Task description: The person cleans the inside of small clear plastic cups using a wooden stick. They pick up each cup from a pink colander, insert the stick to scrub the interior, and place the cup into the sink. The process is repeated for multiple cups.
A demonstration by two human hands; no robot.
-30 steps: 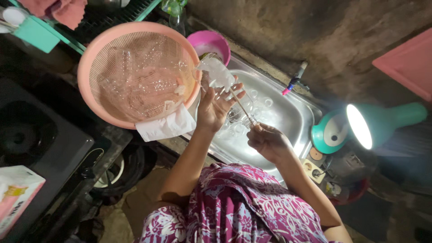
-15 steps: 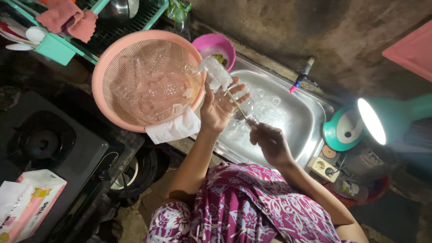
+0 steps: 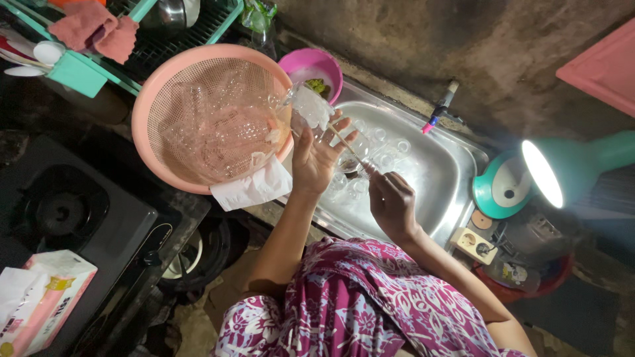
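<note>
The left hand [image 3: 316, 155] holds a clear plastic bottle [image 3: 311, 106] over the steel sink [image 3: 456, 178], with the palm wrapped around the lower end of the bottle and the fingers spread partly open beyond it. The bottle lies tilted, its far end just beside the rim of the pink colander [image 3: 211, 119]. The right hand [image 3: 393, 201] is closed around the near end of a thin brush rod [image 3: 349, 149], which runs up toward the bottle held by the left hand; whether its tip is inside the bottle cannot be told. The grip keeps the bottle steady above the basin, so any water appears to drain into the sink rather than onto the counter. More clear bottles [image 3: 370, 142] lie in the sink directly below the hands. The colander sits on the counter to the left of the sink, filled with further clear bottles, and rests on a white cloth [image 3: 248, 188]. A small pink bowl [image 3: 317, 69] stands behind the colander at the sink corner. A tap [image 3: 438, 112] projects from the wall above the basin. A teal lamp [image 3: 549, 172] stands at the right end of the sink and lights the work area. A gas stove [image 3: 59, 211] and a tissue pack [image 3: 40, 297] lie well apart on the left.
</note>
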